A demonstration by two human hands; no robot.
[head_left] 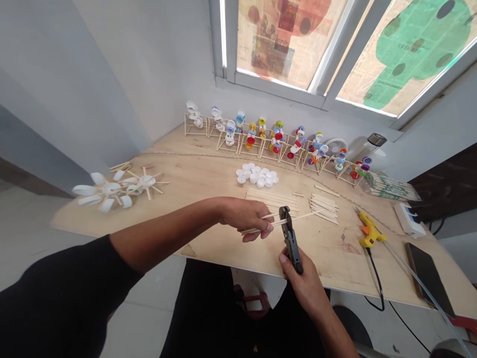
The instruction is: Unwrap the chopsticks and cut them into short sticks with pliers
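The left hand (244, 217) is hiding part of the thin pale wooden sticks (255, 230) in its grip, and the right hand (303, 283) is covering the lower handle of the black metal cutter (289, 239). At the left of the frame, the white bottle-cap wheel with wooden spokes (108, 190) is blurring, and the long clear plastic tube (421, 290) is running off the lower right corner.

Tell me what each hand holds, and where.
The left hand pinches wooden sticks near one end; the right hand grips a black cutter by its handles.
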